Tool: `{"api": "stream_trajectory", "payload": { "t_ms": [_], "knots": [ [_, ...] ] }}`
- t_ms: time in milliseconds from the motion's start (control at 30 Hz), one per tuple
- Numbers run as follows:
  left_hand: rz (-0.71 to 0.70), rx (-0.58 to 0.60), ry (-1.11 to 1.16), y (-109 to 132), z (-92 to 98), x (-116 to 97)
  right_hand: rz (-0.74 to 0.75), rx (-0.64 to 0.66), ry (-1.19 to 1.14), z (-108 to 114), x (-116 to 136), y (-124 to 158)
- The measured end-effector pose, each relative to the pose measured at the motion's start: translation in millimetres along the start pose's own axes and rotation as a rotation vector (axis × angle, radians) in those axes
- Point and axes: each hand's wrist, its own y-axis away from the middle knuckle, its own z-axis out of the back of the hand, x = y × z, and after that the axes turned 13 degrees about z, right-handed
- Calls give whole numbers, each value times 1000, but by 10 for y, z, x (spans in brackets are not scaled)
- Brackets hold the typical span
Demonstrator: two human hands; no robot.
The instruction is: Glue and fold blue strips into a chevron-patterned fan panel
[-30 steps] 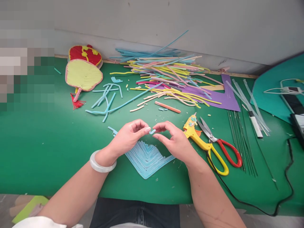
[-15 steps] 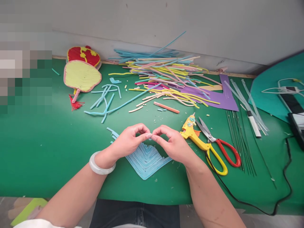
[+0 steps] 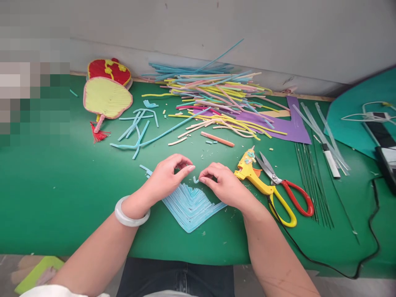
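A light blue piece (image 3: 189, 210) made of nested V-shaped strips lies on the green table, its point towards me. Above its top edge, my right hand (image 3: 224, 183) pinches a tiny bent blue strip (image 3: 196, 179) between thumb and forefinger. My left hand (image 3: 170, 175) is just left of that strip, thumb and fingertips apart, holding nothing. Loose blue strip ends (image 3: 145, 169) stick out at the upper left, beside my left hand. My wrists and fingers hide parts of the blue piece's sides.
Beyond my hands lies a pile of coloured strips (image 3: 213, 88). A yellow glue gun (image 3: 252, 173) and red-and-yellow scissors (image 3: 275, 179) are at the right, near thin green wires (image 3: 312, 185) and a black cable (image 3: 373, 222). A yellow fan (image 3: 107, 98) sits at the back left.
My hands have parted: the left fingertips have let go of the tiny strip and moved slightly up and left. The bent strip now shows at my right fingertips.
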Motion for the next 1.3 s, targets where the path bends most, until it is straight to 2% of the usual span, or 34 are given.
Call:
{"api": "stream_trajectory", "payload": {
  "t_ms": [67, 133, 367, 933, 1067, 1300],
  "knots": [
    [-17, -67, -4, -4, 12, 15, -1, 32, 57, -22, -9, -1],
    [-25, -85, -8, -5, 15, 28, 7, 62, 99, -36, 0, -1],
    [-32, -75, -21, -8, -16, 46, 57, 122, 163, -39, 32, 6],
    [-43, -46, -59, -17, -25, 50, 92, 138, 177, -44, 58, 20],
    [-98, 26, -174, -10, 25, 69, 85, 134, 173, -50, 47, 19],
    [-166, 264, -408, 35, 61, 90, 70, 111, 169, -66, 35, 8]
  ]
}}
